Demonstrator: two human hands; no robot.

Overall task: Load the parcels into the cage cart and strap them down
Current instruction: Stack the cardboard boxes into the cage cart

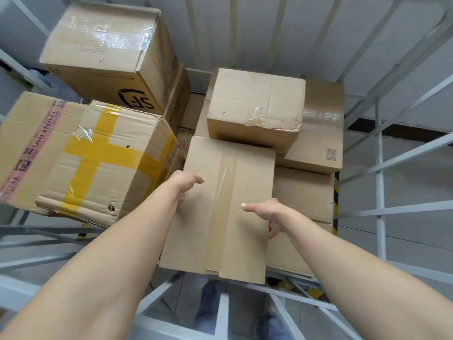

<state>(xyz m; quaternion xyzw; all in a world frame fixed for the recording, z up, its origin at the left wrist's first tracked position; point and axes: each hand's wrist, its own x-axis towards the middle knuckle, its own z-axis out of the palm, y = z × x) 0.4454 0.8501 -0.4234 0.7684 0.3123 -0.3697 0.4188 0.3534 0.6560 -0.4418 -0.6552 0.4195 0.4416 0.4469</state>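
I look down into a grey metal cage cart [380, 182] stacked with cardboard parcels. A flat brown parcel [220, 204] with clear tape down its middle lies on top of the stack at the near side. My left hand [183, 184] grips its left edge, thumb on the top face. My right hand [267, 212] grips its right edge, thumb on top and fingers curled down the side. Beyond it sits a smaller parcel [255, 106] on a wider one [321, 133].
A parcel with yellow tape [98, 158] lies tilted at the left. A large box with a black logo [110, 57] stands at the back left. The cart's bars [220, 312] run along the near side, and my feet show through them below.
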